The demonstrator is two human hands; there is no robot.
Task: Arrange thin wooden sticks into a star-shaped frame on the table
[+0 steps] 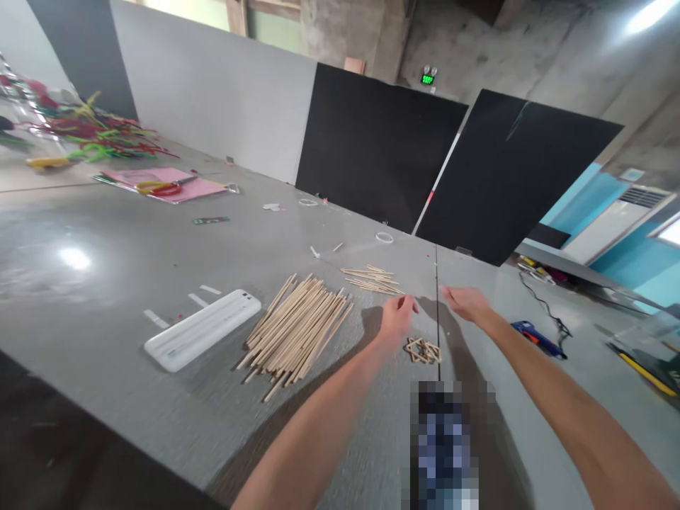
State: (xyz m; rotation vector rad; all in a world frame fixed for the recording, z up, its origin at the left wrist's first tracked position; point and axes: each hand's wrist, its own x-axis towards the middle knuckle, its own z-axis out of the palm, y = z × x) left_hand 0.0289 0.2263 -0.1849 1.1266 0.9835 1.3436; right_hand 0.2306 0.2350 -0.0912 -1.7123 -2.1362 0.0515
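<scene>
My left hand (397, 317) hovers over the grey table (106, 297) with its fingers curled and nothing visibly in them. Just below it lies a small lattice of glued wooden sticks (423, 350). My right hand (466, 302) reaches forward beside it, fingers loosely stretched out, holding nothing. To the left of my left hand spreads a big pile of long wooden sticks (295, 329). A smaller bunch of sticks (372, 279) lies just beyond both hands.
A white plastic case (202, 329) lies left of the pile. A blue glue gun (536, 337) with a black cord sits at the right. Pink paper with scissors (162, 185) and coloured pipe cleaners (90, 134) are far left. Black and grey panels stand behind the table.
</scene>
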